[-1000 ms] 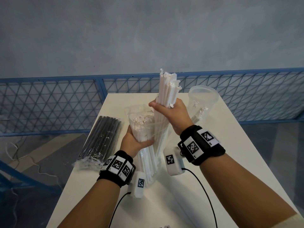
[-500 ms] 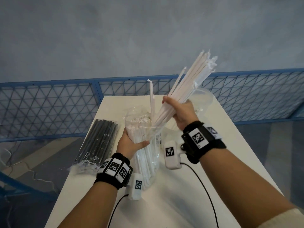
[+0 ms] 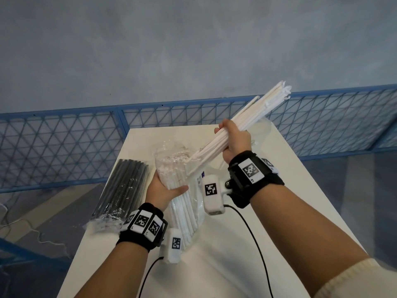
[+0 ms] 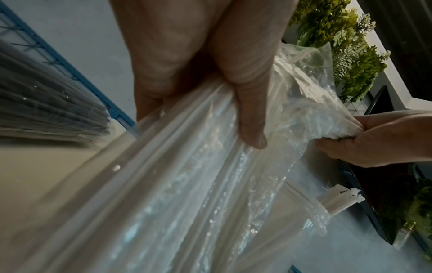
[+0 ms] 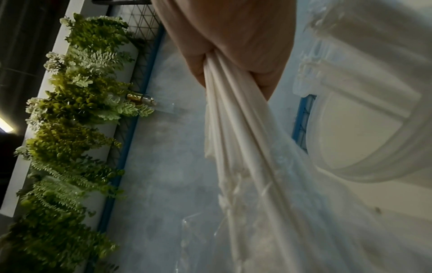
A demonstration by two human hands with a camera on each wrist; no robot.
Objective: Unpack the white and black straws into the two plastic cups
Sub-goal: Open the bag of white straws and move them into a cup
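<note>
White straws in your right hand, fist clamped round the bundle: long axis slanted, upper ends up-right toward the blue mesh fence, lower ends at the bag mouth. Your left hand grips the clear bag, upright on the white table. Black straws, packed, lie left, lengthwise. Clear cup behind. Grey wall. No legible writing.

White straws in right hand now tilted rightward, nearly out of bag.
</note>
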